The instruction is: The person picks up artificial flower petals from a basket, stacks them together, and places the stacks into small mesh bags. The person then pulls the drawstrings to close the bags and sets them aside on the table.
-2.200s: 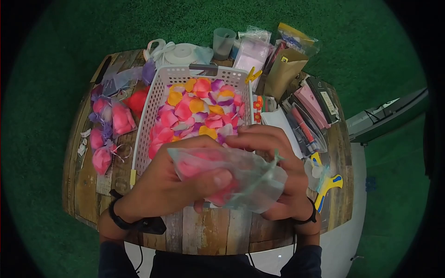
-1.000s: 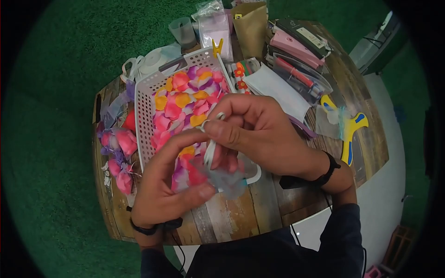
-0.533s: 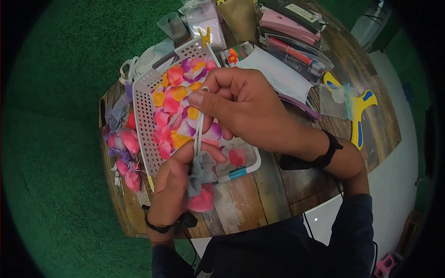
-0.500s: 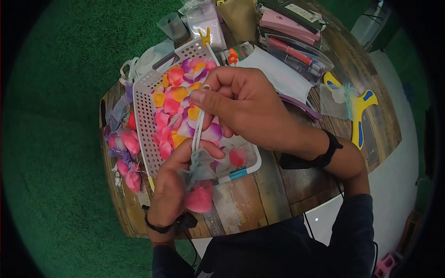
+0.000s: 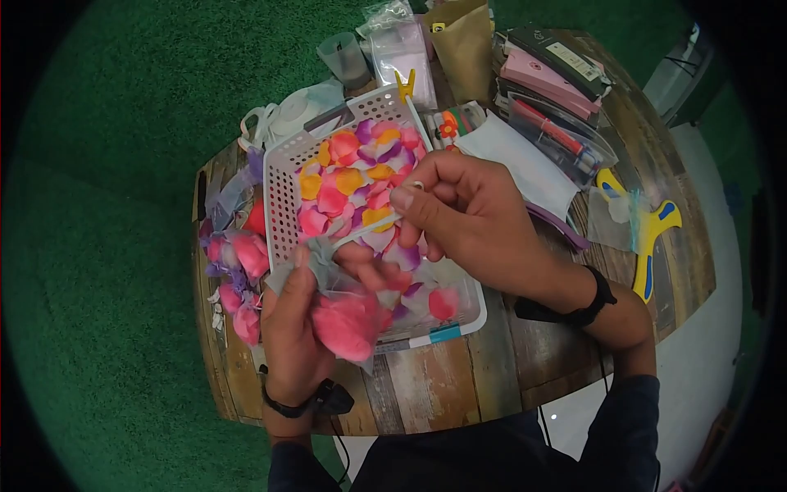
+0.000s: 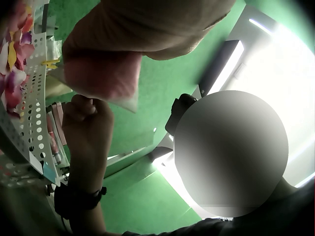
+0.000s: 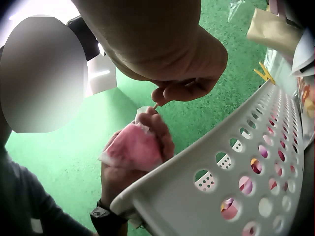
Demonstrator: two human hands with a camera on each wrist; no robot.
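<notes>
A sheer pale pouch with pink petals inside (image 5: pixel 348 324) is gripped at its gathered neck by the left hand (image 5: pixel 299 320), thumb on top. White cords (image 5: pixel 365 232) run from that neck up to the right hand (image 5: pixel 467 217), which pinches them between thumb and index finger. Both hands are over the near part of a white perforated basket (image 5: pixel 283 193) of pink, purple and orange petals (image 5: pixel 348 180). In the left wrist view the pouch (image 6: pixel 106 76) hangs below the left hand; in the right wrist view the pouch (image 7: pixel 133 147) lies against the left palm.
Filled pouches (image 5: pixel 246 254) lie left of the basket. Behind it are a ribbon roll (image 5: pixel 299 111), a grey cup (image 5: pixel 344 61) and a paper bag (image 5: pixel 461 49). To the right are pink boxes (image 5: pixel 549 82), a pen case (image 5: pixel 557 135) and a yellow-blue tool (image 5: pixel 652 238).
The left hand has turned and moved up, and the pouch is now tilted in front of its palm. The cords, upright before, slant toward the right hand. The head view has shifted.
</notes>
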